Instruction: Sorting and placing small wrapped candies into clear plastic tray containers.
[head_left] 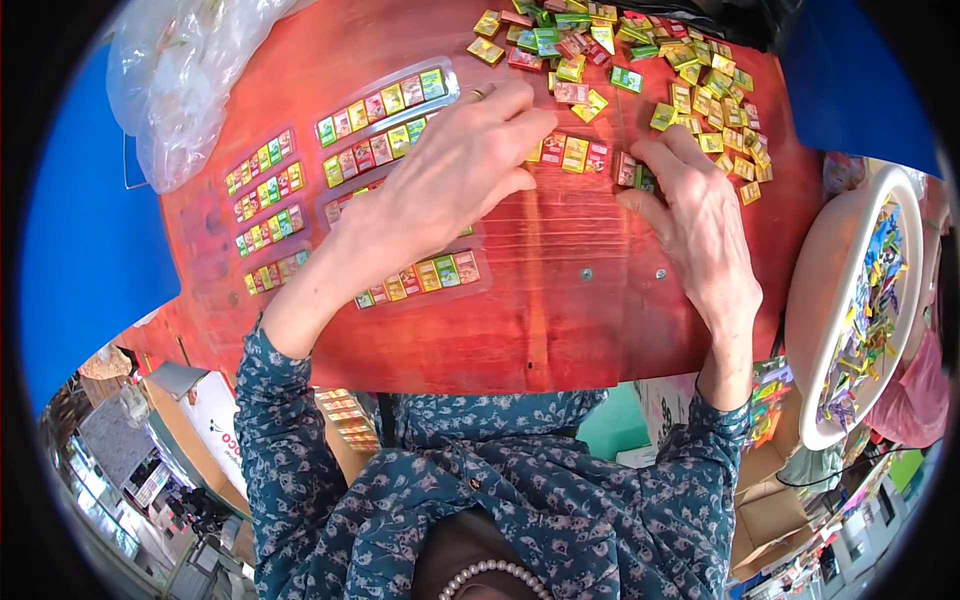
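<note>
A short row of small red and yellow boxes (pixel 575 153) lies on the red table between my hands. My left hand (pixel 450 160) is closed at the row's left end, with thumb and fingers about the end box. To the right, my right hand (pixel 690 200) pinches a couple of small boxes (pixel 632 172), one reddish and one green, between thumb and fingertips, a little apart from the row. Under and beside my left forearm lies a clear plastic tray (pixel 487 285) with rows of the same boxes, partly hidden by my hand and arm.
Loose yellow, green and red boxes (pixel 715 85) are heaped at the far right of the red table (pixel 560 330). More filled rows (pixel 270 235) lie at left, near a clear plastic bag (pixel 185 90). A white tub (pixel 805 290) of colourful wrapped pieces stands at right.
</note>
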